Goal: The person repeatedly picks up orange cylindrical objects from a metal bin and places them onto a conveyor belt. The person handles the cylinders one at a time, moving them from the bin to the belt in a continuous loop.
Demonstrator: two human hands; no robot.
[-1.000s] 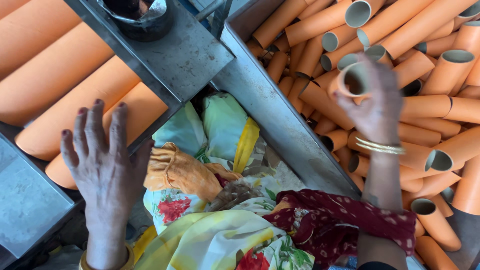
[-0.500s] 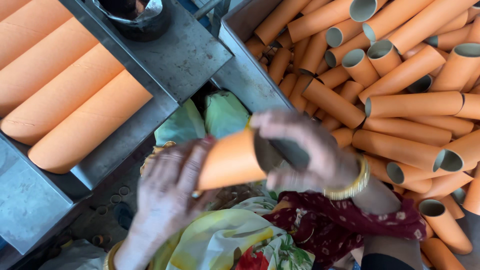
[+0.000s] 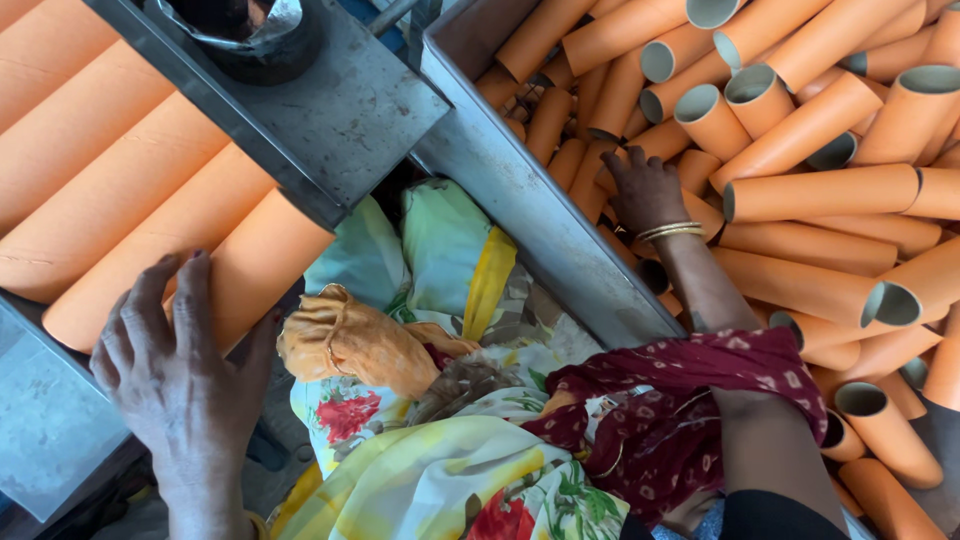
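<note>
My left hand (image 3: 185, 370) lies flat, fingers spread, on the near end of an orange cardboard tube (image 3: 255, 265). That tube is the nearest of a row of long orange tubes (image 3: 90, 170) lying side by side in a grey metal tray (image 3: 40, 430) on the left. My right hand (image 3: 645, 190), with gold bangles on the wrist, reaches down into a loose pile of shorter orange tubes (image 3: 820, 190) on the right. Its fingertips are buried among the tubes, so its grip is hidden.
A grey metal plate (image 3: 340, 110) with a dark round part (image 3: 250, 30) on it crosses above the row. A slanted metal bin wall (image 3: 540, 220) separates my lap from the pile. Colourful floral cloth (image 3: 420, 400) covers my lap.
Half a second ago both hands held one orange tube over my lap. It now lies in the left row under my left hand, and my right hand has gone back into the pile.
</note>
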